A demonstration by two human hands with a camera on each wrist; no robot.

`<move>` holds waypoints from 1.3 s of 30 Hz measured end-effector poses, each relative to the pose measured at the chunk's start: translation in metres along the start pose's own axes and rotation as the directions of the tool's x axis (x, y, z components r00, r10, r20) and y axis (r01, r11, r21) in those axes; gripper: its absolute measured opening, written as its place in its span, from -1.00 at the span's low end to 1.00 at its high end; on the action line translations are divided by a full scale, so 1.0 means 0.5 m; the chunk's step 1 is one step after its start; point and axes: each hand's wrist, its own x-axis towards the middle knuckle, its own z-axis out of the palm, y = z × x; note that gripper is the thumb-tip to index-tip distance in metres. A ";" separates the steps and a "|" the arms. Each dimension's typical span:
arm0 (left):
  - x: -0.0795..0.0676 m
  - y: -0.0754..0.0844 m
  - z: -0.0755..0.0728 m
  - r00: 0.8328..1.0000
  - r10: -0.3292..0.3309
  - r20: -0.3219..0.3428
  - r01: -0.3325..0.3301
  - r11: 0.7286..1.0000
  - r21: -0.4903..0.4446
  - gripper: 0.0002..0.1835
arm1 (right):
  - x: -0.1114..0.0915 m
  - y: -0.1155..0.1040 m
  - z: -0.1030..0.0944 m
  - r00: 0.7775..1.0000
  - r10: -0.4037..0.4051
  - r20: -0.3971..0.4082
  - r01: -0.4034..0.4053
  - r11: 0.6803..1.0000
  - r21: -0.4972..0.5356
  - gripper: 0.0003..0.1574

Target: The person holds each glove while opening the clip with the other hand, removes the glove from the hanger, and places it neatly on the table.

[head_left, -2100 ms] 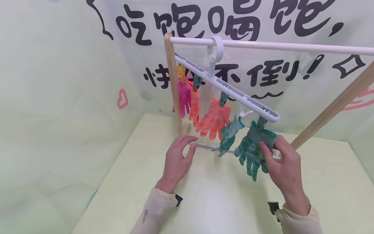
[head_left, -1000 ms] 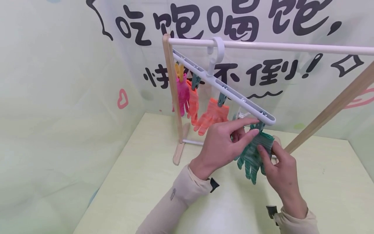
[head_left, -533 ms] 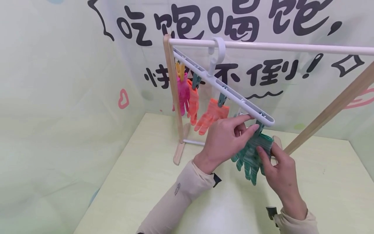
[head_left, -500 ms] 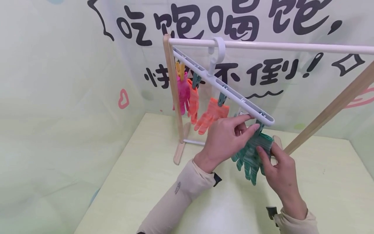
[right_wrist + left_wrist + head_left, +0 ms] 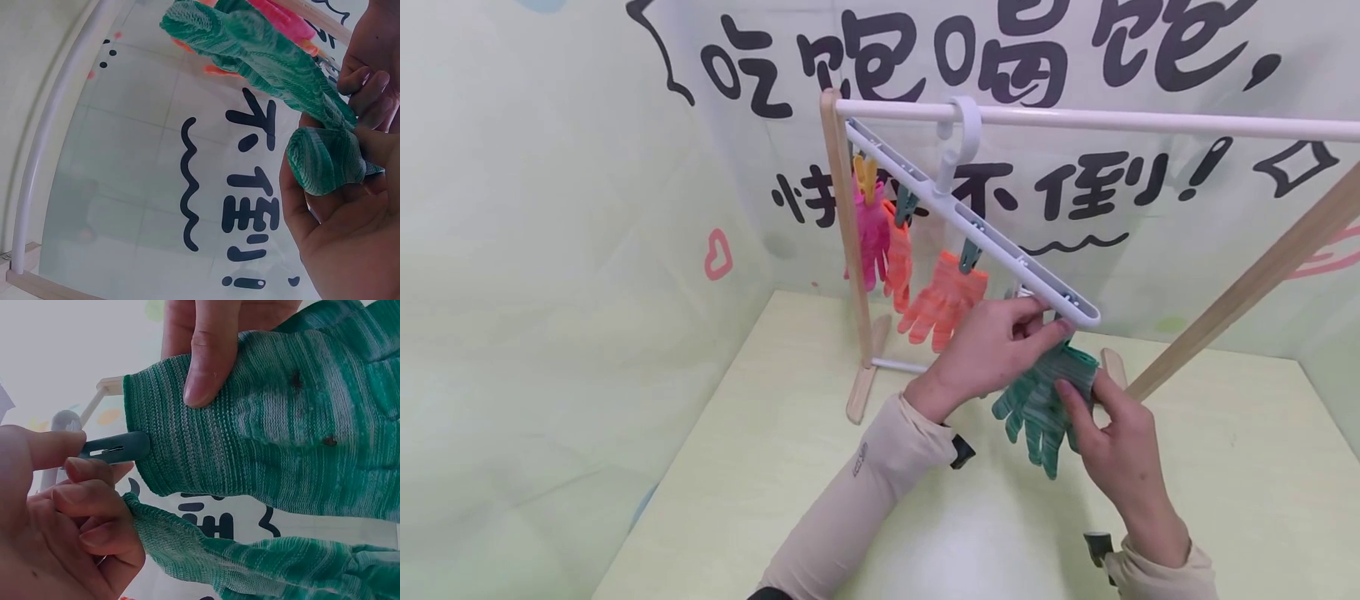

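My left hand pinches a dark teal clothespin under the near end of the grey-white clip hanger. In the left wrist view this clothespin's tip meets the cuff of a green striped knit glove. Whether it still bites the cuff I cannot tell. My right hand holds that glove by the cuff, thumb on the front, fingers behind. A second green glove hangs beside it, mostly hidden in the head view by my left hand.
Farther along the hanger hang an orange glove, another orange glove and a pink glove on a yellow clothespin. The hanger hooks over the white rail of a wooden-legged rack on a pale table.
My left hand has risen from the table's left side across to the clothespin at the hanger's near end. That end has dipped slightly. My right hand has kept its hold on the green glove.
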 end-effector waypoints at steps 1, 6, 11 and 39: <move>0.001 0.000 0.000 1.000 0.002 -0.003 -0.002 1.000 -0.011 -0.81 | 0.000 0.000 -0.001 1.000 0.001 -0.003 -0.001 1.000 -0.001 -0.66; 0.006 -0.002 0.002 0.999 0.024 -0.048 -0.026 0.999 -0.045 -0.82 | -0.001 -0.004 -0.003 1.000 0.025 -0.015 -0.025 1.000 -0.018 -0.63; 0.005 -0.007 0.007 0.995 0.002 -0.099 -0.013 0.993 -0.114 -0.77 | -0.003 -0.005 -0.003 0.999 0.043 -0.010 -0.043 0.999 -0.024 -0.63; 0.002 -0.009 0.025 0.979 0.054 -0.194 -0.078 0.990 -0.118 -0.77 | -0.039 0.047 -0.075 0.963 0.268 0.033 -0.262 0.956 -0.130 -0.71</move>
